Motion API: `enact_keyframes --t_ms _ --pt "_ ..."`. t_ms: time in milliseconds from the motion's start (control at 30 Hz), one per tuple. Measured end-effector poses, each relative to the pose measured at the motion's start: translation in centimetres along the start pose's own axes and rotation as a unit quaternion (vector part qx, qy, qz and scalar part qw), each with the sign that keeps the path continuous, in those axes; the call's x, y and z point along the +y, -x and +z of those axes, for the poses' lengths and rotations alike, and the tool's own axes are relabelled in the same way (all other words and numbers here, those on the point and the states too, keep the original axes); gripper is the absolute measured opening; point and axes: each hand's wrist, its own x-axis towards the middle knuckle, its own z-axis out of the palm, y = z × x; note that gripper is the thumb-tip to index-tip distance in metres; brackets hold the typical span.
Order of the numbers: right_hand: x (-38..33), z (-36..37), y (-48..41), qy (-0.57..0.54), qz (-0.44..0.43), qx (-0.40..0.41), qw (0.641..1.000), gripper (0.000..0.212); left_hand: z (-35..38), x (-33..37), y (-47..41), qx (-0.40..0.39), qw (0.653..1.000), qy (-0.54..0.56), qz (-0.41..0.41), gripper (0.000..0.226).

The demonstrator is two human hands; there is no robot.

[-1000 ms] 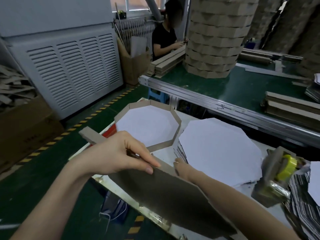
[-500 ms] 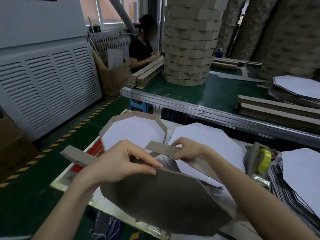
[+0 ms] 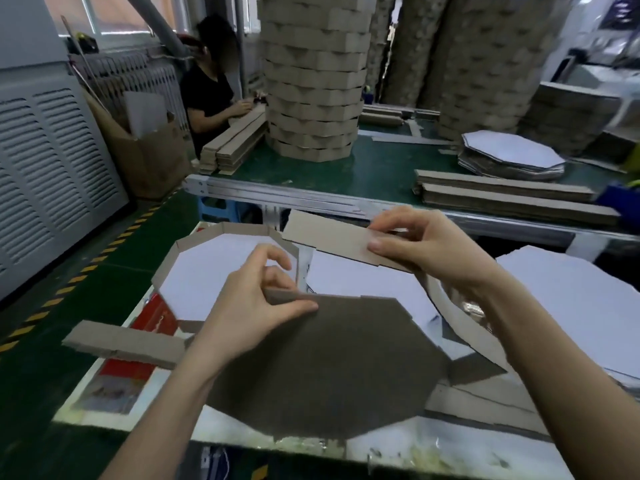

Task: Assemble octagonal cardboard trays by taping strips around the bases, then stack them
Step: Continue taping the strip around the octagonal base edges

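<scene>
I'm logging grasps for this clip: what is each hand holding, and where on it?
The left hand pinches the octagonal base at its far edge. The right hand pinches the cardboard strip near its raised end.

Soft, even indoor light fills the room, with pinkish daylight glowing through the window [image 3: 69, 8] at upper left, shadows stay faint, the white sheets [image 3: 571, 306] glare mildly, the wide lens bows lines near the edges, and the background looks soft.

Seated person in black [image 3: 207, 93], grey louvred cabinet [image 3: 52, 157], blue stool [image 3: 217, 212], open cardboard box [image 3: 152, 164]
</scene>
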Motion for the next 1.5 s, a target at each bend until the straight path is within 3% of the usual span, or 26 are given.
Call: enact_keyframes --t_ms 100,233,433,867,1500 --pt "-0.1 0.5 1.6 0.024 0.018 -0.016 0.999 0.031 0.1 -1.0 0.4 0.032 0.999 0.015 0.017 0.073" --pt "0.6 1.2 2.6 0.054 0.040 -0.020 0.998 0.023 0.3 -1.9 1.2 0.050 0.997 0.054 0.016 0.097" --pt "0.3 2.6 2.7 0.049 0.050 -0.027 0.997 0.033 0.4 -2.3 1.3 0.051 0.997 0.064 0.012 0.114" --pt "0.2 3.9 2.9 0.027 0.008 -0.050 0.998 0.031 0.1 -2.5 1.5 0.012 0.996 0.084 0.023 0.106" --pt "0.5 3.7 3.4 -0.007 0.019 -0.067 0.998 0.029 0.1 -2.3 1.6 -0.012 0.997 0.067 0.026 0.090"
